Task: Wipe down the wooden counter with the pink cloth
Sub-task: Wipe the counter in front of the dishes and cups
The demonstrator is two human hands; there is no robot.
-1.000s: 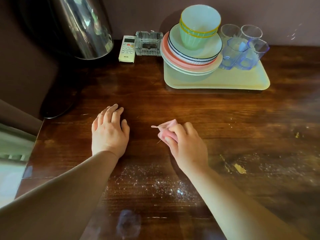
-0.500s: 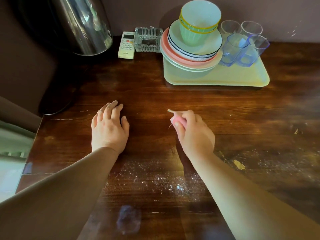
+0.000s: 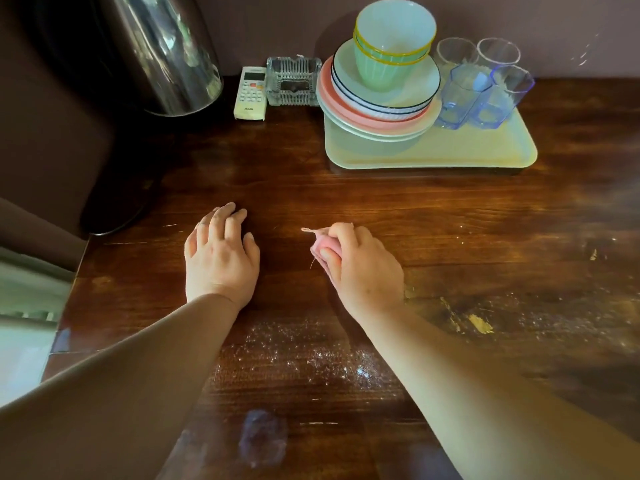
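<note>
Your right hand (image 3: 363,268) had the pink cloth (image 3: 323,249) balled up in curled fingers mid-counter, while your left hand (image 3: 221,258) lay flat and relaxed at its 9 o'clock. That cloth looked soft and light (frayed threads poking out), so I'd spread it under the palm. The wooden counter (image 3: 381,202) had free room toward 3 o'clock; the tray (image 3: 450,154) crowded 12, the edge dropped at 9.

Tray (image 3: 433,157) behind hands, remote (image 3: 250,93) and ashtray (image 3: 293,81) to its left
</note>
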